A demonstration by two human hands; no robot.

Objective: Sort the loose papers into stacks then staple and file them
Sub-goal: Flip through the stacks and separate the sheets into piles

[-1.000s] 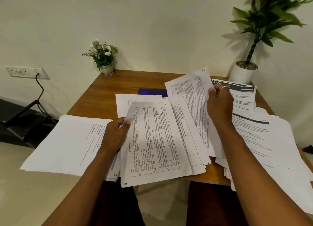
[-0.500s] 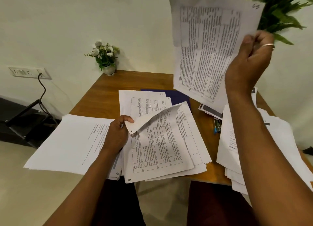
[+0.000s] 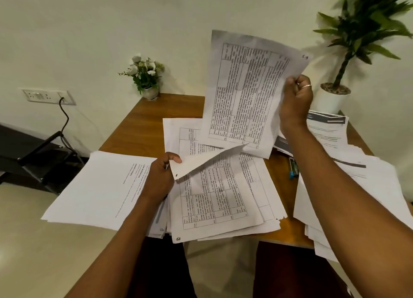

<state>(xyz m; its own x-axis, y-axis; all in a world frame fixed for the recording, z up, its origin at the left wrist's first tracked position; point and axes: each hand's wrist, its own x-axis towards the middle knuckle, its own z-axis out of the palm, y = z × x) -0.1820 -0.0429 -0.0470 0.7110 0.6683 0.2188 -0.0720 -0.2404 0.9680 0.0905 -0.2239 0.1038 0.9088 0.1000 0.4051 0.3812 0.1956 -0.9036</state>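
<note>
Right hand pinched a printed table sheet upright over the desk | left hand pinched the top page by its raised corner | middle stack lay just below the sheet, nearer the left hand.

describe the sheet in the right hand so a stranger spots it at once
Start at the wooden table and look above its middle stack. There the right hand pinches one sheet by its edge. It alone is raised upright; the others lie on the table.
</note>
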